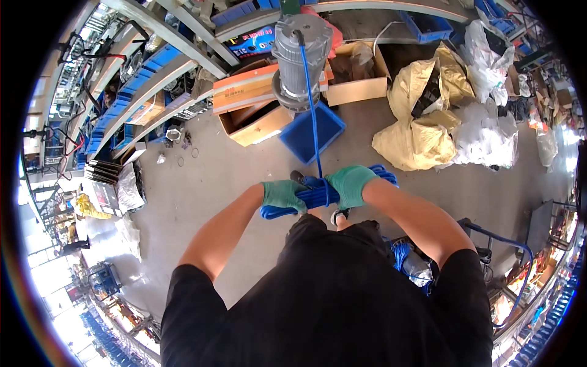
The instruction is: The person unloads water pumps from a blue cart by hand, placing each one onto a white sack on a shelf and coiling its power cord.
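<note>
The grey floor [183, 196] spread out around you on the near side of the motor [302, 58]. To the motor's left stood a crowded metal shelf [168, 38]. To its right sagged a yellow sack [416, 144], its mouth gaping, and farther right lay a white bag [486, 137]. Just left of the motor was an orange carton [247, 92]; just right of it, a brown box [358, 92] with its top open. The motor itself was grey and cylindrical. A blue bin [296, 144] showed on its near side, partly covered by it. Nearer you than the motor, you held the blue coil [315, 197] crosswise in front of your body. Your right hand [351, 185], in a green glove, was wrapped around the coil's right part, and your left hand [283, 194], gloved alike, gripped its left part; your fingertips were mostly hidden. Part of one shoe [340, 214] showed just past the coil, on your side of the motor. Thinnest of all, a blue cord [313, 125] ran from the motor toward you and crossed the coil between your hands, close beside the right one.
</note>
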Tool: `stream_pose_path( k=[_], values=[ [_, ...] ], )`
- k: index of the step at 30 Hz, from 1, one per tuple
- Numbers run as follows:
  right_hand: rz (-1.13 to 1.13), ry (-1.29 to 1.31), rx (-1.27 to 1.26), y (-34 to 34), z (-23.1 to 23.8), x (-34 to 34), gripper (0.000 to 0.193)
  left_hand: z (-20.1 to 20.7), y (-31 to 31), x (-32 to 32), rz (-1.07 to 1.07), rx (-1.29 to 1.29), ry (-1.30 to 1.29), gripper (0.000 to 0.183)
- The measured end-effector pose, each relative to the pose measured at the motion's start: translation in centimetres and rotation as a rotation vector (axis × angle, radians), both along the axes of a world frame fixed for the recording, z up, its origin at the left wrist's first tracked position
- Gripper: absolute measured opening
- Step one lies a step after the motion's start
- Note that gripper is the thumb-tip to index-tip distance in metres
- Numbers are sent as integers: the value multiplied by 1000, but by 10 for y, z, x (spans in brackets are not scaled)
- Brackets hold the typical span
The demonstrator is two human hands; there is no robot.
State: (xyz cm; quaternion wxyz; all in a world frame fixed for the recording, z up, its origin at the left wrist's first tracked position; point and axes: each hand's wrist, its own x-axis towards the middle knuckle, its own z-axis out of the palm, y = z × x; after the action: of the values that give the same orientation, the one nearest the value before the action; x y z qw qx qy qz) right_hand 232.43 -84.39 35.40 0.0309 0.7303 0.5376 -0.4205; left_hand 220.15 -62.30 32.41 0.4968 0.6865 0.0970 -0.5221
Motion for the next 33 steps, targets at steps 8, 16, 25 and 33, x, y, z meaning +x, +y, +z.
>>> stream_pose_path(
  k=[8,16,25,33],
  values=[
    [-172,599,-353,10,-1,76,46,49,-21,-52,-139,845,-1107,76],
    [-129,-197,344,-23,18,29,63,54,50,9,149,100,-377,55],
    [-184,-44,133,-6,54,85,61,71,51,25,523,80,-594,73],
    [-216,398,-54,-11,106,114,71,67,59,39,82,538,-1546,65]
  ],
)
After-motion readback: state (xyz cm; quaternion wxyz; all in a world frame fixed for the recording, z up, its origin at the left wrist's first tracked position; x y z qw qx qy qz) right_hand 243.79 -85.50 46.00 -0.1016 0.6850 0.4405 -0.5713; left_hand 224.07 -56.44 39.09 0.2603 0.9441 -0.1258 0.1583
